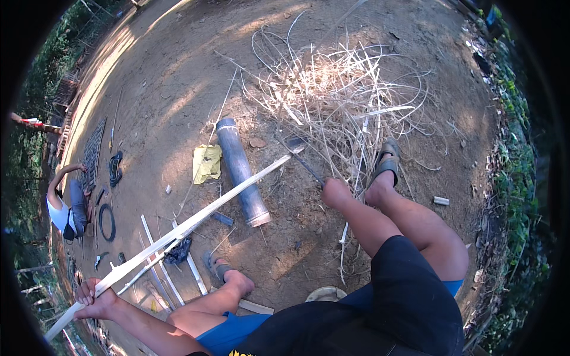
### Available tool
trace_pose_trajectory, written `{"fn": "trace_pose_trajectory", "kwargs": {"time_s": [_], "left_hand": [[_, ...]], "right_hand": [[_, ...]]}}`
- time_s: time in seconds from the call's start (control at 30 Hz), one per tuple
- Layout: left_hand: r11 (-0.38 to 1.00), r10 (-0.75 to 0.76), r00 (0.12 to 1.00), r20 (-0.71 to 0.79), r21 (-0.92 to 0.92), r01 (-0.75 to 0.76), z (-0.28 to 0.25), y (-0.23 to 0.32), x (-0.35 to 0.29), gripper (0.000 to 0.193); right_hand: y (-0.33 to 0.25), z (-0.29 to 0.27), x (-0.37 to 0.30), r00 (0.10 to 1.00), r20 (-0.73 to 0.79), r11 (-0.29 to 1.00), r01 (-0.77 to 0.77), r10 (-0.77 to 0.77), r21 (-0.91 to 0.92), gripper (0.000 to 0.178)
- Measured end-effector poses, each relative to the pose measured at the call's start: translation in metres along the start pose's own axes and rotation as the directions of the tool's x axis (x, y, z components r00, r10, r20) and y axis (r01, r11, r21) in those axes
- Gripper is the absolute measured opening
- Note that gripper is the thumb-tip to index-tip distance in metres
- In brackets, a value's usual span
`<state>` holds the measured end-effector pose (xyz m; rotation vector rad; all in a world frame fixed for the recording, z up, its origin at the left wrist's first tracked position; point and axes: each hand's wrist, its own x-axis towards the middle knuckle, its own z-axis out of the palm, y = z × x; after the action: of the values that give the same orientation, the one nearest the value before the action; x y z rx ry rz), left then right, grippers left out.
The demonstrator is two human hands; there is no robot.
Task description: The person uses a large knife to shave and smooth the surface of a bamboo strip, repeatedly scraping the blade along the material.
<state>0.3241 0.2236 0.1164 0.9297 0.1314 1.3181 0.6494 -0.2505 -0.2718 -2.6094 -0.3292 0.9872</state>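
My left hand (pixel 95 299) is closed around a long pale bamboo strip (pixel 196 219) at the lower left. The strip slants up and away across the ground between my legs. At its far end lies the thin dark blade of a knife (pixel 310 169), against or just over the strip; I cannot tell which. My right hand (pixel 336 194) is shut on the knife's near end, and its fingers hide the handle. Under the strip, a thick grey bamboo tube (pixel 235 155) lies on the dirt. Beyond my right hand spreads a tangled heap of pale bamboo shavings (pixel 332 89).
Beside the tube lie a yellow bag or cloth (pixel 206 163) and a small dark block (pixel 222 219). More split strips (pixel 196 274) and a black plastic bag (pixel 177 251) are near my left foot. Another person (pixel 74 207) squats far left, near a black coil (pixel 107 222). Plants (pixel 513 172) border the right.
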Motion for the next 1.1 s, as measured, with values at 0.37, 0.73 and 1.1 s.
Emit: {"fn": "trace_pose_trajectory", "kwargs": {"time_s": [0.37,0.73,1.1], "left_hand": [[0.999,-0.023,0.999,0.027,-0.026,0.024,-0.009,-0.005,0.007,0.069],[1.000,0.028,0.997,-0.070,0.014,-0.027,-0.014,0.001,-0.003,0.068],[0.996,0.087,0.994,-0.060,0.039,-0.085,0.032,0.003,-0.037,0.073]], "right_hand": [[0.029,-0.009,0.043,0.985,0.027,0.983,-0.169,0.171,-0.071,0.027],[0.049,0.004,0.031,0.996,-0.024,0.986,-0.091,0.088,-0.143,0.030],[0.035,0.037,-0.007,0.985,0.079,0.960,-0.165,0.151,0.225,0.030]]}}
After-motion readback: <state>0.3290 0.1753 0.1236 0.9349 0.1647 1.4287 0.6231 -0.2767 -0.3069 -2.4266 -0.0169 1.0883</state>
